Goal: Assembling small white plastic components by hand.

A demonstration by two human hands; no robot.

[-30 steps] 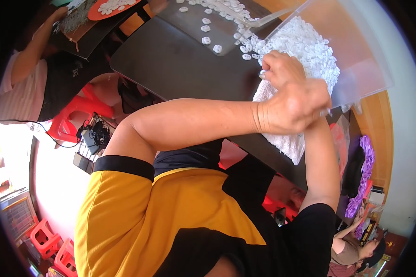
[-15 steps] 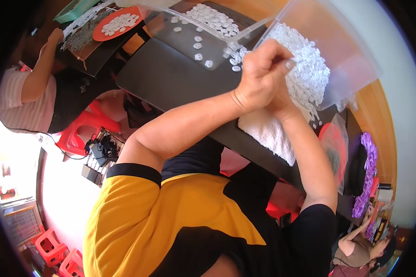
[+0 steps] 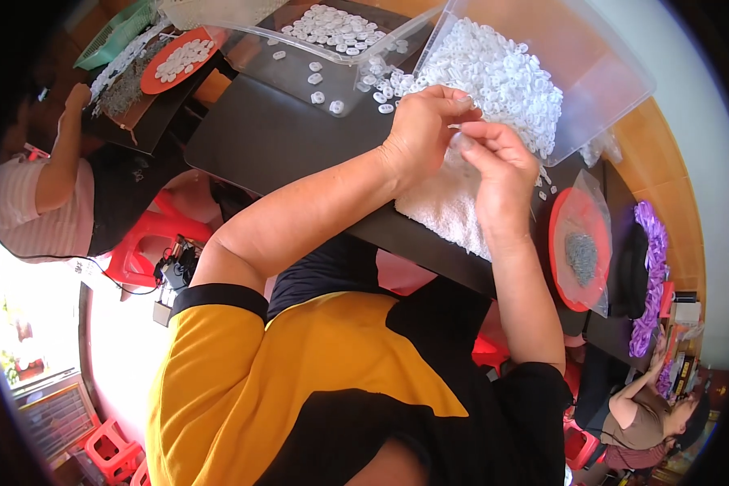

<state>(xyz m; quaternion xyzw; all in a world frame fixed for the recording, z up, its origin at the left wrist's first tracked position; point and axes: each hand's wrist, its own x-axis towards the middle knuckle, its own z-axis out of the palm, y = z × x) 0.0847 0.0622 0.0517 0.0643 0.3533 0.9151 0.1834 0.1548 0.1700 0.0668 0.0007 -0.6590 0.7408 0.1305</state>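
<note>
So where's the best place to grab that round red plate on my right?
Probably pinch the round red plate by its left rim, coming from the left: that curved edge is uncovered, while a clear plastic bag overlaps its right side.

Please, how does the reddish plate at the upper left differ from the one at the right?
The left plate bears white pieces; over the right plate lies a clear plastic bag with small grey pieces. The left plate looks more orange; the right plate, redder. The left plate appears smaller in view than the right plate. Both look rounded.
</note>
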